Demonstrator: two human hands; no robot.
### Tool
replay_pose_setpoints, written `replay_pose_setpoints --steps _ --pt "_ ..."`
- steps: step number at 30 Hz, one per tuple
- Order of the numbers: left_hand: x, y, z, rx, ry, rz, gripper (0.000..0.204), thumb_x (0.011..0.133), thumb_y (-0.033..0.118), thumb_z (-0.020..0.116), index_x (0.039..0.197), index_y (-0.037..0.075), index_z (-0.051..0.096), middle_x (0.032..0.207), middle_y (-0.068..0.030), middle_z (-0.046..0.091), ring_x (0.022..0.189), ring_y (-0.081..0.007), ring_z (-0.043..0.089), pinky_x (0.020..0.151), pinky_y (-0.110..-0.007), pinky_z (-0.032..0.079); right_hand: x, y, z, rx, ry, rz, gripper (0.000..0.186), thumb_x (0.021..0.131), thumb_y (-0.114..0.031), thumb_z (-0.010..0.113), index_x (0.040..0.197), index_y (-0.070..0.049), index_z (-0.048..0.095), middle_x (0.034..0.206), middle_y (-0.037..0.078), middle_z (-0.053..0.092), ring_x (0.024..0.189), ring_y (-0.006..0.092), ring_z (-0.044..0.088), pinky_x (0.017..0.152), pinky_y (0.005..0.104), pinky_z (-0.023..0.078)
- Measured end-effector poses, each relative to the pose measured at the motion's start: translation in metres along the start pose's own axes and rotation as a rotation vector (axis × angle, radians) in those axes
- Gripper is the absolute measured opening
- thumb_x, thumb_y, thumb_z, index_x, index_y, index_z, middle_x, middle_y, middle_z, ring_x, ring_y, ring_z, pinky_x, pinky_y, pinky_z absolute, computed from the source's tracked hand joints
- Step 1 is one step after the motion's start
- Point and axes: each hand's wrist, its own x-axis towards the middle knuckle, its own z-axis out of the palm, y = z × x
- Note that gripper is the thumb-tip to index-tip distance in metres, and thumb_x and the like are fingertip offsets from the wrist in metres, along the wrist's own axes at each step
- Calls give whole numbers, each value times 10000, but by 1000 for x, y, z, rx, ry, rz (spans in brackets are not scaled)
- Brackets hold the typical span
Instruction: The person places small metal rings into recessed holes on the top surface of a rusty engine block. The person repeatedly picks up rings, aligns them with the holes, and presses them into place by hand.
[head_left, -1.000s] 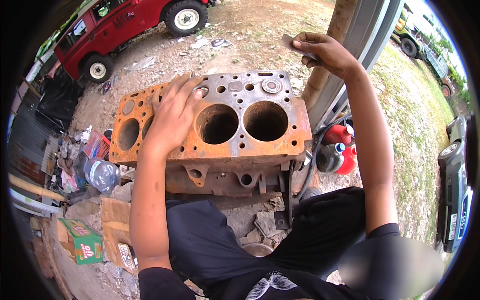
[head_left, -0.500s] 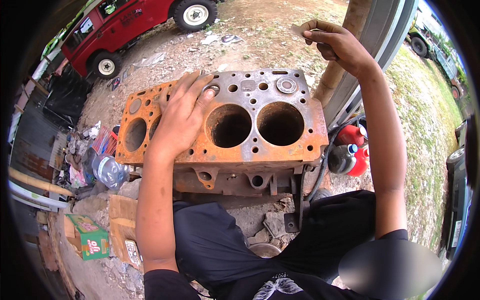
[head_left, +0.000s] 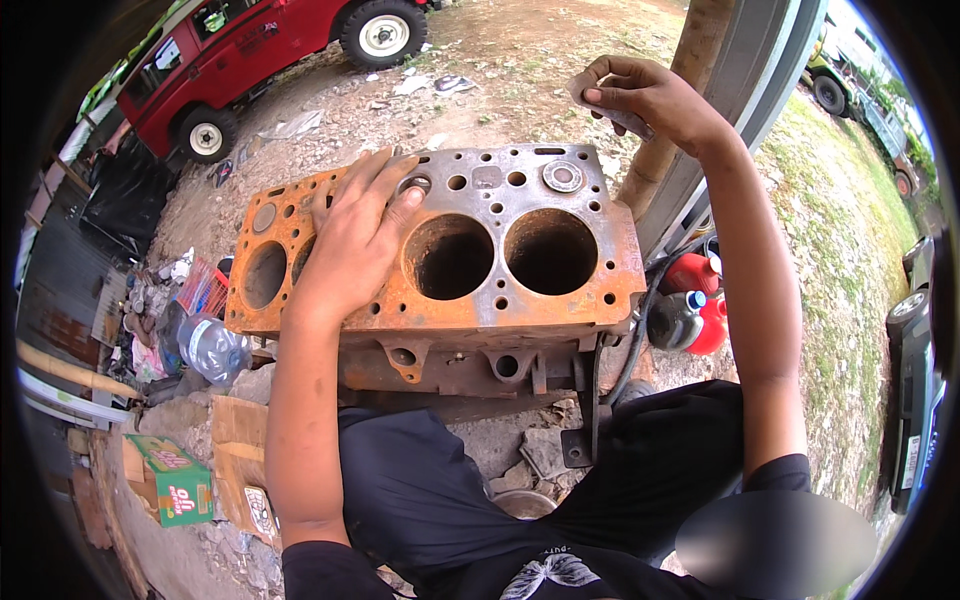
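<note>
left hand [head_left: 358, 235] on engine block [head_left: 450, 314] | red jug [head_left: 688, 273]: contents hidden

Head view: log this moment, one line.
left hand: resting on engine block | right hand: holding thin flat piece, clear of block | red car: background

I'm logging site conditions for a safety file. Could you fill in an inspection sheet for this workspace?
Surface: stony dirt ground; what bears the rusty orange-and-grey metal engine block is unclear.
Job's things: block's top shows large round bores, with orange rust on its left and near side; thin flat grey piece held off it.
Clutter: clear plastic bottle and green cardboard box at left; red and black plastic containers at right.
Left grip: bare hand laid on the block.
Right grip: raised, pinching the grey piece.
Cables: one black hose or cable, right of the block.
Surroundings: red vehicle; grey metal post.
</note>
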Motion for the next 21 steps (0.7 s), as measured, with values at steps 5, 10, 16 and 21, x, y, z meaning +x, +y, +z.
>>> replay_pose_setpoints --steps 5,10,16,21 --pt "0 0 -1 12 -14 -7 596 1159 538 463 1557 119 610 1694 -212 474 1623 -374 365 1330 -610 73 -8 -8 4 8 12 81 302 1075 -294 745 1297 -91 715 930 -28 741 702 12 541 589 216 408" --pt "0 2 -1 -4 -8 -22 609 1157 552 456 1551 115 615 1698 -210 471 1623 -375 368 1330 -612 99 -15 -21 0 -41 -87 -55 326 1105 -336 717 1350 -122 696 891 -41 715 648 11 488 562 228 381" --pt "1 9 -3 119 150 101 504 1116 431 603 1478 87 675 1604 -205 573 1542 -391 479 1308 -569 230 -21 -41 4 4 -34 -73 293 1104 -344 722 1239 -86 755 857 -39 695 675 23 541 571 237 432" --pt "0 61 -15 -288 341 293 298 1012 147 781 1286 30 781 1221 -187 800 1172 -341 770 1007 -410 596 -27 -60 21 13 -40 -313 290 1110 -300 714 1200 -29 767 850 -34 691 688 37 584 590 252 508"
